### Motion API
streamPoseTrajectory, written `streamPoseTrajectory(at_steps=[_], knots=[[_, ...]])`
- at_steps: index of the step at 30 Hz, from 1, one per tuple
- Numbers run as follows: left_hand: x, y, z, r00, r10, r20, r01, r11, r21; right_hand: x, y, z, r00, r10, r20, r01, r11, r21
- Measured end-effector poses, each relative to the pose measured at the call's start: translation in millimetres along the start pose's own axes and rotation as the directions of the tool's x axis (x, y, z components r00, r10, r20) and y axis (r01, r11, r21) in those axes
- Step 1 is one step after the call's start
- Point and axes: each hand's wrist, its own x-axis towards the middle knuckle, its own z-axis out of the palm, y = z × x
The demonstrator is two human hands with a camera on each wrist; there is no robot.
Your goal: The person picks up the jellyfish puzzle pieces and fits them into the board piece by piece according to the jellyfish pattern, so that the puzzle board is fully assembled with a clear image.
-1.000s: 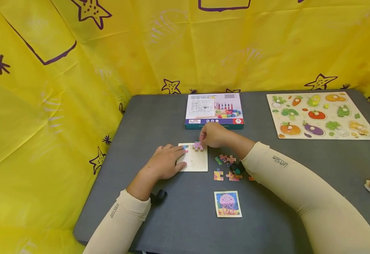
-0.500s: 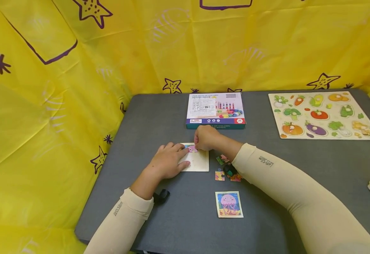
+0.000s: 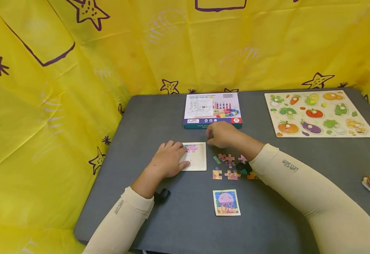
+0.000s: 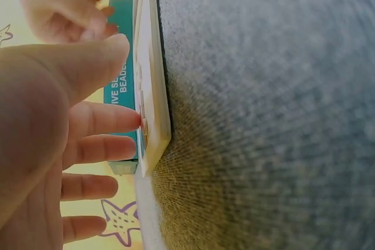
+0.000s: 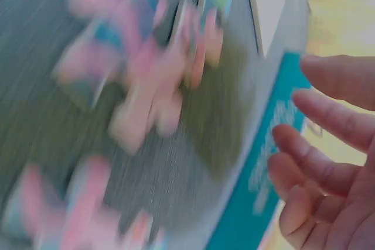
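pink shows on the piece (image 3: 191, 148) lying in the tray (image 3: 198, 162) along its far edge; the tray sits left of the middle of the desk (image 3: 166, 225). the left hand (image 3: 168, 160) rests on the tray's left edge, fingers straight, thumb wide of them. the right hand (image 3: 222, 135) is just off the tray's far right corner, thumb and fingers apart, holding nothing. loose pieces (image 3: 230, 159) lie beyond the tray's right edge, a card (image 3: 226, 209) towards the desk's near edge.
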Motion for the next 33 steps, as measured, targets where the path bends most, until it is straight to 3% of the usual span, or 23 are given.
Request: streamPoseTrajectory(at_steps=[5, 9, 14, 19, 33], knots=[[-0.4, 0.3, 1.6, 1.000, 0.009, -0.009, -0.009, 1.000, -0.016, -24.9, 32.6, -12.4, 1.000, 0.018, 0.016, -0.017, 0.999, -0.043], [1.3, 3.6, 2.0, 0.998, 0.065, -0.018, -0.065, 0.997, -0.040, -40.5, 59.3, -14.3, 0.998, 0.050, 0.029, -0.048, 0.997, -0.067], [4.4, 8.1, 3.0, 0.995, 0.099, 0.027, -0.098, 0.993, -0.060, -50.3, 80.2, -12.1, 0.997, 0.060, 0.053, -0.056, 0.996, -0.072], [7.2, 9.3, 4.1, 0.994, 0.092, 0.056, -0.089, 0.995, -0.056, -52.2, 85.6, -10.0, 0.998, 0.049, 0.040, -0.047, 0.998, -0.047], [3.7, 6.9, 4.0, 0.995, 0.093, 0.042, -0.090, 0.994, -0.069, -48.6, 84.8, -9.0, 0.996, 0.058, 0.070, -0.056, 0.998, -0.022]])
